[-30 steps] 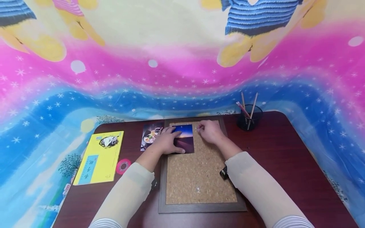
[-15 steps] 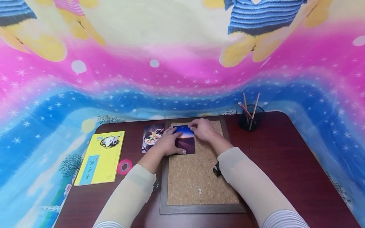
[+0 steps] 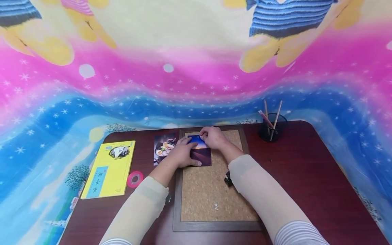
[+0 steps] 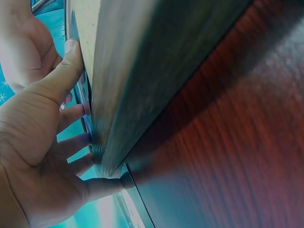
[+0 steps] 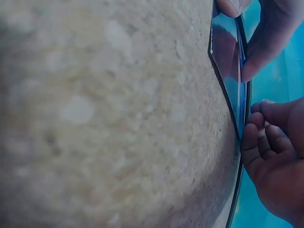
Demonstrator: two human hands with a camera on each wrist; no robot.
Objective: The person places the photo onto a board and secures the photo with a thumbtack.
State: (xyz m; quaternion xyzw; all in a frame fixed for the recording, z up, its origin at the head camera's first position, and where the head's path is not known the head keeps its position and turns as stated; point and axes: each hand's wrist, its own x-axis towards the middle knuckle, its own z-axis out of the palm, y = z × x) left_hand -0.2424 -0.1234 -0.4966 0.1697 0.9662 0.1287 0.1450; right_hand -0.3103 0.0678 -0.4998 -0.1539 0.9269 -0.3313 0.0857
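A glossy blue-purple photo [image 3: 202,157] lies under the splayed left hand [image 3: 183,153]; the right hand [image 3: 214,137] pinches something tiny; a black mesh cup [image 3: 278,135] holds pencils [image 3: 277,116].

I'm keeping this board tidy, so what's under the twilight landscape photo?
The twilight landscape photo lies over the corkboard, which shows past the photo's right and lower edges. The part directly beneath is covered, so anything there can't be seen.

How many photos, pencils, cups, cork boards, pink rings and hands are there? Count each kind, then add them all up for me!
Photos: 2
Pencils: 3
Cup: 1
Cork board: 1
Pink ring: 1
Hands: 2, a left hand and a right hand
Total: 10
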